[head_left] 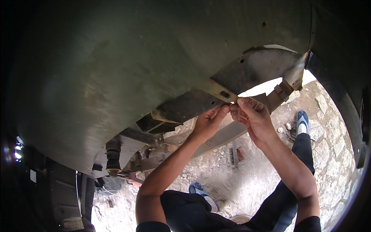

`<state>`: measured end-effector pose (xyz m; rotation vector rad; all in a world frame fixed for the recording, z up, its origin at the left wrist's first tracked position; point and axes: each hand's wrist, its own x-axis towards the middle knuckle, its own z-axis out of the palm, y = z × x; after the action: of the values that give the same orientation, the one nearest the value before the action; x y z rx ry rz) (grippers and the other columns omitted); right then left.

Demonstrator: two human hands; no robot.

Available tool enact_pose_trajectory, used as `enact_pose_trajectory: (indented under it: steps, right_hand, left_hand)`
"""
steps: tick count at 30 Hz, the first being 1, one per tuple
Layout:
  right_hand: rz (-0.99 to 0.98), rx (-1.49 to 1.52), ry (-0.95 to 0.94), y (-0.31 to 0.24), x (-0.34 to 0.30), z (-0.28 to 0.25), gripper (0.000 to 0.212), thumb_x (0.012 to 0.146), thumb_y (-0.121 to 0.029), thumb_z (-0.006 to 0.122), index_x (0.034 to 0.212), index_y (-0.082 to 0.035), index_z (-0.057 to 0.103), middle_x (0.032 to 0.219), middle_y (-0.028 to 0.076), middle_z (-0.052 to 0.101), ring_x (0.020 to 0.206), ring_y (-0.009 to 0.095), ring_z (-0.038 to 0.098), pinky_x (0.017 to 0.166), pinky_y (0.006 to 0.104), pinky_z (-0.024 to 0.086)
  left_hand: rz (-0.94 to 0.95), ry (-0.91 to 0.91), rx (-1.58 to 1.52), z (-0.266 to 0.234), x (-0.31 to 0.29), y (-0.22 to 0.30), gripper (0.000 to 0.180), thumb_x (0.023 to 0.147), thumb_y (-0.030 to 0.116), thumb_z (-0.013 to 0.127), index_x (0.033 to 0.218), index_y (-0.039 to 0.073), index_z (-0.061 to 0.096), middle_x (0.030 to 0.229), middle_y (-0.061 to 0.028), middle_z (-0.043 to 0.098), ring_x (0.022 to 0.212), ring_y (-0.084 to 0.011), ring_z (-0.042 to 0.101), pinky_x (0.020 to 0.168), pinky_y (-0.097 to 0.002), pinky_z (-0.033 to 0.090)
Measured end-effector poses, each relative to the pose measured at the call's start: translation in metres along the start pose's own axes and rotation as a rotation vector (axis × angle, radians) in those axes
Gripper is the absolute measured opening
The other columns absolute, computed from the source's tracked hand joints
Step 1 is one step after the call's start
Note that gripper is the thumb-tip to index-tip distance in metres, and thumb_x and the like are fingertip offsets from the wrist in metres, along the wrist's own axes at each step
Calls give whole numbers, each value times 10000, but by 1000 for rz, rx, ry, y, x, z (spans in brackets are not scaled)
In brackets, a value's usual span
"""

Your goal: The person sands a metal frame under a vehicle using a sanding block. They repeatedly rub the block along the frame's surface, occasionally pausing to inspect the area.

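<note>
Both my hands are raised to a flat metal bracket (220, 92) with an oval hole, on the lower edge of a large dark green curved panel (154, 50). My left hand (208, 123) is closed, thumb and fingertips pinched together just below the bracket's end. Close against it, my right hand (256, 118) is closed too, its thumb and forefinger pressed together at the bracket's tip. Whatever small thing lies between the fingertips is hidden. Behind the hands runs a long curved metal rail (224, 136).
A brush (234, 155) and a reddish block (240, 154) lie on the stony ground (239, 181). A black cylindrical mount (113, 156) hangs at left, near what looks like another person's hand (134, 180). My sandalled feet (302, 120) stand below; loose stones are at right.
</note>
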<state>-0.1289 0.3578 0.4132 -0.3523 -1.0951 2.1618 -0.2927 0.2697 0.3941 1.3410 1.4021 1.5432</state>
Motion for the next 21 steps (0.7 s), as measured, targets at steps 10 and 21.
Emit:
enact_pose_trajectory:
  steps: [10,21]
  right_hand:
    - [-46,-96,96,-21,-3,2,276,938,-288,727,1039,-34,687,940,78,723,883,147,691,812,288,532]
    - [-211,-192,112,-62,3,37,298,932,-289,730,1081,-36,684,986,91,732,905,151,692,807,276,537]
  left_hand:
    - [324,46,308,19,-26,30,194,1048,129,508,1133,1,626,983,-79,703,971,-138,659,902,-299,489]
    - [343,-13,93,29,-21,64,518,1065,133,471,1526,7,271,1050,-148,687,938,-179,687,865,-306,532]
